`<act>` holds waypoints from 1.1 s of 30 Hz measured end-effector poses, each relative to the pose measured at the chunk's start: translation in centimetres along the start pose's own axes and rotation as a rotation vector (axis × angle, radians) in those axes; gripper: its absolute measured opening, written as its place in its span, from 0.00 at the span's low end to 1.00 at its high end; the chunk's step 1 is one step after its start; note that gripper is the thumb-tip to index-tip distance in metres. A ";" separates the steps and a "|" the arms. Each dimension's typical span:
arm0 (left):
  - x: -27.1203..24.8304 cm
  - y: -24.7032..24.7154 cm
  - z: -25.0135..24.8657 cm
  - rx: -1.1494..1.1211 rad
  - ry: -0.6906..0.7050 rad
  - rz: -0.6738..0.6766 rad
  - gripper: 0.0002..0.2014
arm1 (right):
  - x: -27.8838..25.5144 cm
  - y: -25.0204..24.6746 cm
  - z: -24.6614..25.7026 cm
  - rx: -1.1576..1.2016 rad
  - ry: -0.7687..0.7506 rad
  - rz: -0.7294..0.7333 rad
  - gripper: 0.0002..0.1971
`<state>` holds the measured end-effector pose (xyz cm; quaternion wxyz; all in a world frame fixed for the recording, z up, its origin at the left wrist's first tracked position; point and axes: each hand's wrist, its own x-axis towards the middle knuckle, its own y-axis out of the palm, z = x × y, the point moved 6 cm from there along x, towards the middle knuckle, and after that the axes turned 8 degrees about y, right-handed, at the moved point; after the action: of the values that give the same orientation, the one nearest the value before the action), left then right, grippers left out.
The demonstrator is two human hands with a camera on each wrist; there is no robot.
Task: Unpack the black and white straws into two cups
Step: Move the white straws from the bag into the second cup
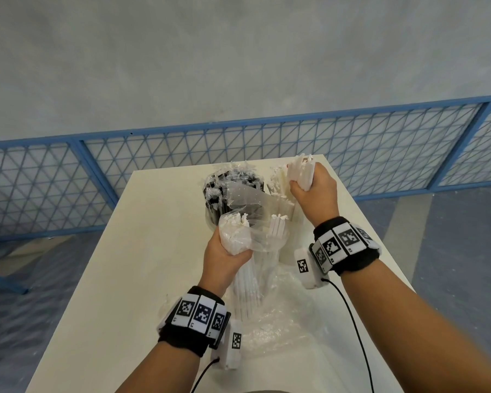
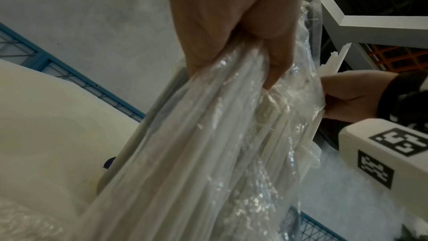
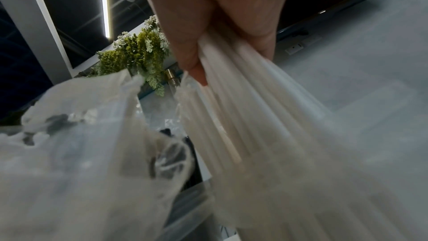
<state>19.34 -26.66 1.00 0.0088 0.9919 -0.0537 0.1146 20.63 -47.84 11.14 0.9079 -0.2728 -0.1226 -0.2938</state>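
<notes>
- Right hand [image 1: 313,180] fisted round a bundle of white straws [image 1: 302,170], held high at the far right of the surface [image 1: 102,279]; straw tips stick up past the fingers
- Left hand [image 1: 227,255] nearer, fist clamped on the clear bag [image 1: 255,242] with more white straws inside; bag hangs down from the fist toward the surface
- Both bundles run roughly upright, long axis top to bottom, slightly fanned below each grip
- Black straws [image 1: 227,188] stand in a cup at far centre, wrappers showing at the top; more white straws stand upright just left of and below the right hand, their cup hidden
- Key relation: right hand's bundle sits just right of those standing white straws and above them, so the drop looks short, down and a little left
- Right hand is the nearer one to that spot; left hand is well apart from it, toward the near side
- Loose wrap lies crumpled on the surface below the left wrist
- Risk, as I judge it: fanned lower ends could miss the rim
</notes>
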 end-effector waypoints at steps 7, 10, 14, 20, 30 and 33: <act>0.1 -0.1 0.1 0.027 0.003 0.001 0.32 | -0.6 0.4 0.4 0.127 -0.032 0.149 0.24; 0.1 -0.1 0.1 0.017 0.003 0.005 0.31 | -1.0 0.0 -0.2 0.124 -0.033 0.080 0.22; 0.1 -0.3 -0.1 0.012 0.014 0.004 0.31 | -4.2 -2.6 1.2 0.196 -0.179 -0.226 0.05; -0.3 0.0 -0.4 -0.005 0.029 0.026 0.28 | -9.0 1.5 -0.3 0.133 -0.123 0.119 0.11; -0.9 0.2 -1.2 -0.088 0.026 0.200 0.36 | -9.3 3.8 0.1 0.182 -0.089 0.498 0.26; -1.0 0.2 -1.5 -0.072 0.028 0.264 0.34 | -9.5 4.6 0.0 0.196 -0.094 0.499 0.29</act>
<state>18.03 -26.72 2.24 0.0301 0.9736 -0.1877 0.1266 15.83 -40.31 5.53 0.9676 -0.2189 -0.1213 -0.0346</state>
